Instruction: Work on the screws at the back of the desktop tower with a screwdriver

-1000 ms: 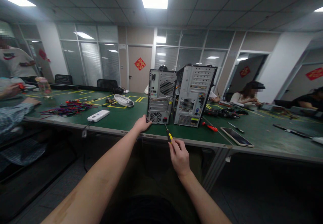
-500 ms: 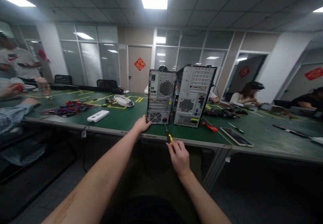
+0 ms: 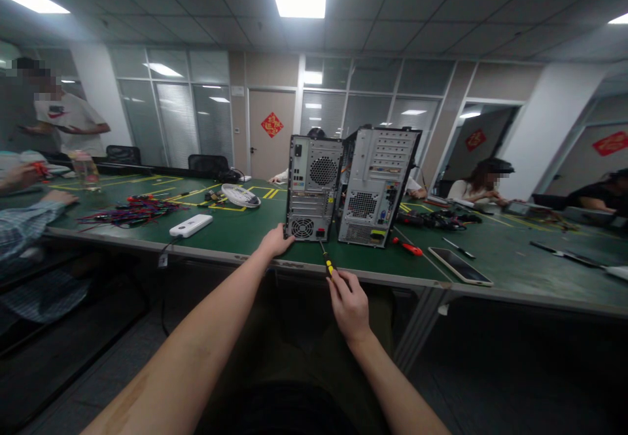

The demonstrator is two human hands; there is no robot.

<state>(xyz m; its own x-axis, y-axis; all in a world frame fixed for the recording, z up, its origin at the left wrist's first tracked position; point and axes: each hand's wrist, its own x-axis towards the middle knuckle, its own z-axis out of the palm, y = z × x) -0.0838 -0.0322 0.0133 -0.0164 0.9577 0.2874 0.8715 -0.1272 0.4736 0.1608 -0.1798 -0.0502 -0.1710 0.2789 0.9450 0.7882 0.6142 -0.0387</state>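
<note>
Two desktop computer cases stand upright side by side, their back panels toward me. My left hand is closed against the lower left corner of the left computer case, some fingertips hidden by its side. A black and yellow screwdriver is pinched in the fingers of my right hand. Its shaft points up at the bottom edge of the left case, below the power socket; whether the tip sits in a screw is too small to tell. The right computer case is touched by neither hand.
On the green table lie a white power bank, a bundle of coloured wires, a white fan, a red-handled tool and a phone. Other people sit or stand around it.
My right hand has shifted very slightly on the screwdriver handle, which appears turned a little. The left hand and both cases stay put. A standing person at far left has moved rightward.
</note>
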